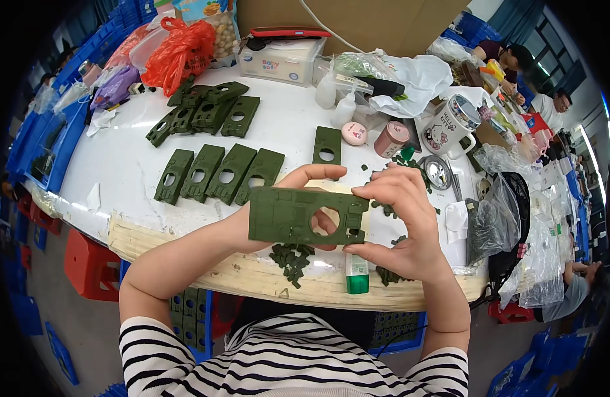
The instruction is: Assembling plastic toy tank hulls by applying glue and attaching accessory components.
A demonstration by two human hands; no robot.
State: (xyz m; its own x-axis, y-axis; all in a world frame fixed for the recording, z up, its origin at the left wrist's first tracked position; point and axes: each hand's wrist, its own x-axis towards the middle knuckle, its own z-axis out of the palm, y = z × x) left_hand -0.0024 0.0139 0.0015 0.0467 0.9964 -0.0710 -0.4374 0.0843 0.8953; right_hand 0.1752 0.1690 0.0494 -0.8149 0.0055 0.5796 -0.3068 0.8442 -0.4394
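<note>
Head view showed a dark-green, rectangular, plastic-looking shell (285,215) above the white-topped desk (123,165), left hand (304,176) supporting it from behind, right hand (411,218) pinching its end, seemingly for inspection, the next move likely needing steadiness.

We count two hands (414,221), one green shell (282,215) in them. On tabletop (113,165): four shells in row (244,157), one shell alone (327,137), back pile of shells (211,118) overlapping, exact number unclear. Two white squeeze bottles (345,110), one white mug (442,131), one pink disc (354,133), one pink can (390,140), one green-capped tube (357,283). Small green pieces (293,259): too many to count.
</note>
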